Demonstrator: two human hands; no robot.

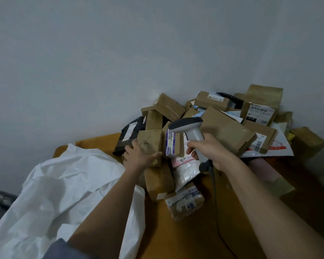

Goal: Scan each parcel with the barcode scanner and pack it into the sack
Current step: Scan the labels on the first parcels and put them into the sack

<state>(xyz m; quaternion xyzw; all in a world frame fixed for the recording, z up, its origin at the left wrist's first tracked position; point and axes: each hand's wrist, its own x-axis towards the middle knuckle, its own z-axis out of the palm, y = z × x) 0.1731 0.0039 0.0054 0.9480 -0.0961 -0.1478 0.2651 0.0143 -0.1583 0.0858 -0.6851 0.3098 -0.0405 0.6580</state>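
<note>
A heap of cardboard boxes and mailer bags (228,126) is piled in the wall corner on an orange-brown table (195,236). My left hand (138,156) grips a small brown cardboard parcel (150,142) at the heap's near left side, thumb under it. My right hand (211,148) holds the grey barcode scanner (190,128) by its handle, with the head pointing left over the parcel. A white sack (60,187) lies crumpled at the left, under my left forearm.
More parcels lie near me: a taped box (185,202) with a label, a long brown box (158,182), a white padded bag (186,170). The scanner cable (216,212) trails down across the table. A grey wall stands behind the heap.
</note>
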